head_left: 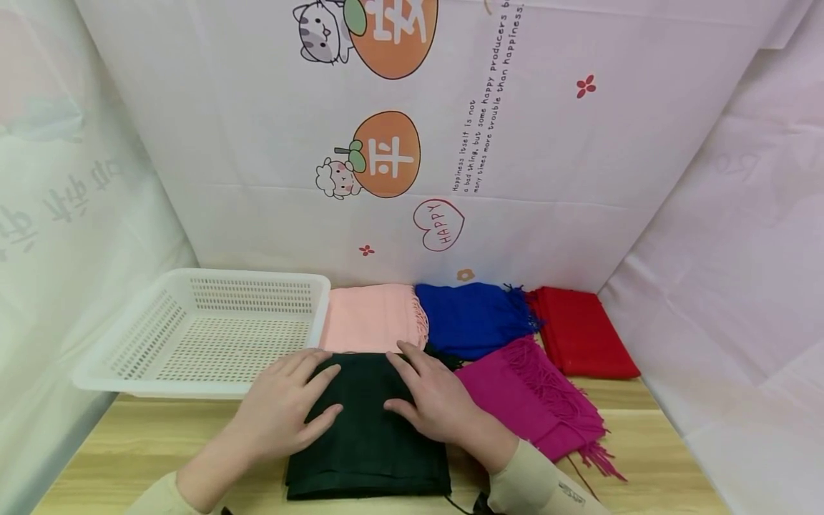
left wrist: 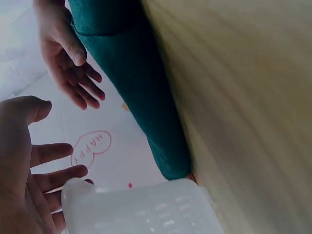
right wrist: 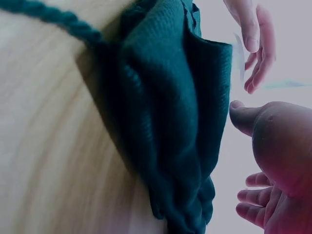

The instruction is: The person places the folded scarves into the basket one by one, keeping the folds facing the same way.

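Observation:
A folded dark green scarf (head_left: 368,447) lies at the front middle of the table. My left hand (head_left: 283,402) is over its left side, fingers spread and relaxed. Over the right side is my right hand (head_left: 439,402), its fingers loosely extended. Seen from the left wrist, both hands stand apart from the green cloth (left wrist: 129,80), with nothing in them. In the right wrist view, the thumb of the right hand (right wrist: 287,156) is close to the cloth's upper edge; whether it touches cannot be told. A twisted green fringe strand (right wrist: 58,22) trails onto the table there.
A white perforated basket (head_left: 215,390) stands at the left. Along the back wall lie folded pink (head_left: 370,315), blue (head_left: 473,318) and red (head_left: 582,332) cloths. A fringed magenta scarf (head_left: 515,397) lies right of the green one. White printed sheets (head_left: 515,143) enclose the wooden table (head_left: 161,436).

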A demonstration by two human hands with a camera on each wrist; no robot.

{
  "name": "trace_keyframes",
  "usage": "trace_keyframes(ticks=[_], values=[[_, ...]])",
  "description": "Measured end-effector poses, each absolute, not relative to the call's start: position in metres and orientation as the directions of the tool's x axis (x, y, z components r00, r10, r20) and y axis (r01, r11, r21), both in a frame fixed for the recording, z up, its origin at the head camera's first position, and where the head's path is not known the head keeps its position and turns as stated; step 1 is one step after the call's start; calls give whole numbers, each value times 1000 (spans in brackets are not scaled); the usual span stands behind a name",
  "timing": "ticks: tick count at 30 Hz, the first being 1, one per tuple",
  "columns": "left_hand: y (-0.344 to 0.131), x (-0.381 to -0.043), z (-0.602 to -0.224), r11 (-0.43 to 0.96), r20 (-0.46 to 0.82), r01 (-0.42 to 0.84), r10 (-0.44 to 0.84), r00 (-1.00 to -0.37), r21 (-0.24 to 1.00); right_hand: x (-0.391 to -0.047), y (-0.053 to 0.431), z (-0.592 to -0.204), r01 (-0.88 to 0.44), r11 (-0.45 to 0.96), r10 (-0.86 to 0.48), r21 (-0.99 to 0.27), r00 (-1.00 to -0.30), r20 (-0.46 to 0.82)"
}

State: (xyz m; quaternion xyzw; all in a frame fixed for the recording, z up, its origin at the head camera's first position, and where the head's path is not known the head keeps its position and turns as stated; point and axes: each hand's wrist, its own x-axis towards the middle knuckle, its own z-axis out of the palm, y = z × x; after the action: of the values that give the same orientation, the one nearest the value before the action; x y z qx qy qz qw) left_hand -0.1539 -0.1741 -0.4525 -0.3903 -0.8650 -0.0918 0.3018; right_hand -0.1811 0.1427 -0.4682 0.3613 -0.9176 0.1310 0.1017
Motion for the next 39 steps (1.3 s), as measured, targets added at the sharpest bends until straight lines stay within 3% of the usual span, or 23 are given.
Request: trace_keyframes(ticks=[10, 23, 39], values=[[-152, -154, -452, 668, 539, 742, 648, -539, -61, -180, 148, -467, -667, 723, -619, -177, -740, 263], [-137, -143, -456, 740, 351, 673, 630, -693, 2, -181, 155, -470, -620, 758, -581, -199, -782, 223], [-135, -136, -458, 807, 108, 591, 587, -802, 5, -179, 168, -477, -588, 786, -570, -189, -809, 144]])
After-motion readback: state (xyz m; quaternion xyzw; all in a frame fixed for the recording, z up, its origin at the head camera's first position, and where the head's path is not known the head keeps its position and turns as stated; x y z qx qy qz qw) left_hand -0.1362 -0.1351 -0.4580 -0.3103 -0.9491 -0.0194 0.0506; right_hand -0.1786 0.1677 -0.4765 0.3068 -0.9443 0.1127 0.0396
